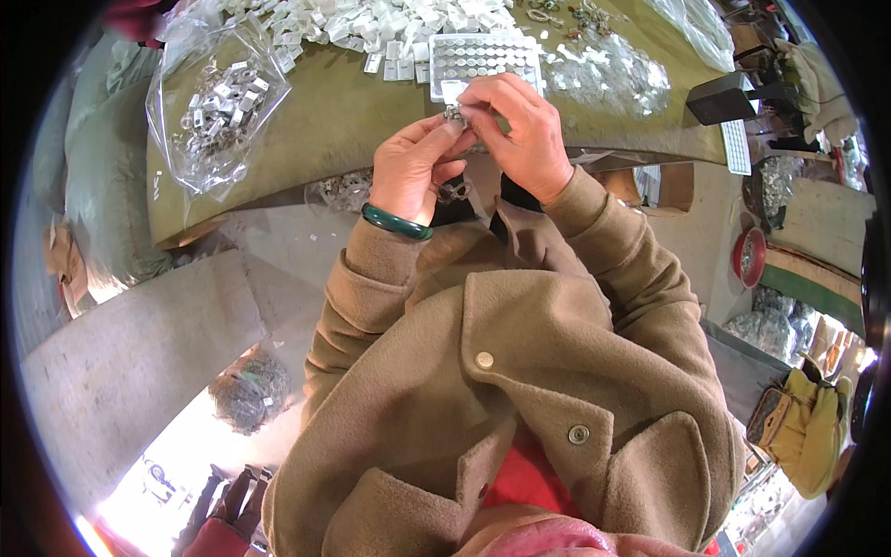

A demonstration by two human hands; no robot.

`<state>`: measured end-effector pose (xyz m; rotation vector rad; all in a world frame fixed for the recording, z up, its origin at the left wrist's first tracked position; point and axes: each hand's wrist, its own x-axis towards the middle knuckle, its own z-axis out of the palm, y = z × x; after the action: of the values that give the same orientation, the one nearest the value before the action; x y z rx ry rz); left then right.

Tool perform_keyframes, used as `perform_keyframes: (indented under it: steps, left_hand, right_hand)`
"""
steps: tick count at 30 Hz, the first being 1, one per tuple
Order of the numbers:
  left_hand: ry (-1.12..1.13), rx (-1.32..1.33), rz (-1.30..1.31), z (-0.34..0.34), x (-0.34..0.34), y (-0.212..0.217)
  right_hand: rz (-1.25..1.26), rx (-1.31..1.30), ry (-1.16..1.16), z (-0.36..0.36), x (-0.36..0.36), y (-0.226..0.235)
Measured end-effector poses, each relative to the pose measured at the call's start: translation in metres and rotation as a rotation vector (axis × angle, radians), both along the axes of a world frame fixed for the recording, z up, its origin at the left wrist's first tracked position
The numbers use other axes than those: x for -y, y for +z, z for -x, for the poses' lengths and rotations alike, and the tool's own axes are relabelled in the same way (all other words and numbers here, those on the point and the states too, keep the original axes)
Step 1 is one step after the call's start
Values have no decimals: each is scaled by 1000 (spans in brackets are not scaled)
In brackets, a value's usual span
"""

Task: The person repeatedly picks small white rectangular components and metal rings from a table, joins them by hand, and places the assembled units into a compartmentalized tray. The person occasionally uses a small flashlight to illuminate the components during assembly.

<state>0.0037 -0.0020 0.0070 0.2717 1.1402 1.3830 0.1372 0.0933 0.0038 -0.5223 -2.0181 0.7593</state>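
Observation:
Both hands meet at the table's near edge around a small silvery piece (454,113) with a white tag (452,91) standing above it. My left hand (408,167), below a dark green bangle, pinches the piece between thumb and fingers. From the other side, my right hand (522,130) closes its thumb and fingertips at the same piece and tag. The fingers partly cover it, so its exact kind cannot be made out. Just beyond my fingers lies a white sheet (484,58) with rows of small pale ovals.
White tags (371,26) are heaped across the far side of the olive-covered table (325,116). At left sits a clear bag (221,107) of tagged metal pieces. Clear small packets (613,74) spread at right, near a black stand (719,100). A red bowl (748,257) stands farther right.

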Motion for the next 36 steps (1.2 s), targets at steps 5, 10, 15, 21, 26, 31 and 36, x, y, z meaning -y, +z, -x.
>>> perform_keyframes:
  steps: [5,10,15,21,26,31,36]
  left_hand:
    - [35,-84,57,-9,4,-2]
    - [134,-150,-12,-23,6,-6]
    - [159,-222,-157,-29,5,-6]
    - [148,-213,-131,-23,5,1]
    - [85,-161,-102,-19,10,-2]
    - [-104,-17,-114,1,13,-13]
    - [-170,832,-118,13,1,-33]
  right_hand:
    - [-246,45,42,-8,1,-1]
    - [-262,111,85,-13,3,5]
    - [117,37,83,-18,2,17]
    - [777,-107,70,-8,7,16]
    - [293,20,-77,-2,17,3]
    - [1206,-339,406,-1,15,9]
    - [1202,-245,380,-7,6,21]
